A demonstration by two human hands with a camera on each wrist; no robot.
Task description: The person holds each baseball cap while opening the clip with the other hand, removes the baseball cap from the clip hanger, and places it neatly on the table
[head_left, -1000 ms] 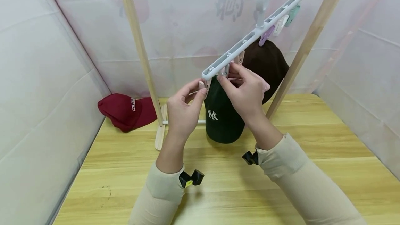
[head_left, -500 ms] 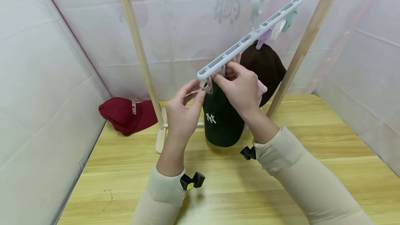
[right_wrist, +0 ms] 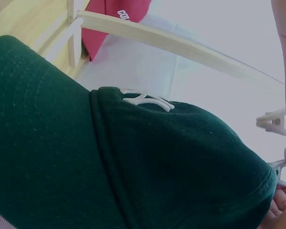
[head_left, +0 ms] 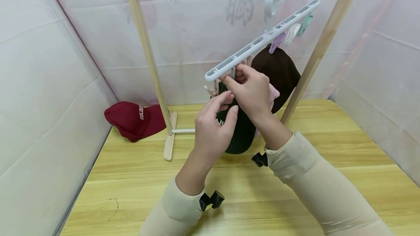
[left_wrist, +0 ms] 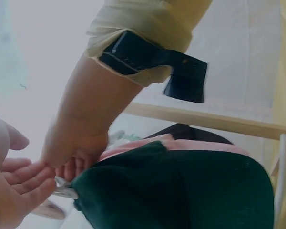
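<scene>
Two wooden uprights and a white crossbar form the drying rack (head_left: 147, 57), which spans the upper half of the head view and stands on the yellow wooden table (head_left: 295, 199). From the crossbar at upper right hangs a grey clip hanger (head_left: 262, 41), tilted so that its lower end points toward frame centre. A brown cap (head_left: 282, 68) hangs from a clip right of centre, with a pink cap (head_left: 273, 94) partly visible just below it. At centre hangs the dark green cap (head_left: 242, 134), whose white embroidered logo shows clearly in the right wrist view. A red cap (head_left: 134, 119) lies on the table at left, behind the rack's left foot.

My right hand (head_left: 252, 92) is raised to the hanger's lower end, fingers curled and pinching a clip at the top edge of the dark green cap. My left hand (head_left: 214, 128) sits just below it, in front of the cap, fingers loosely bent and apart, holding nothing that I can make out.
</scene>
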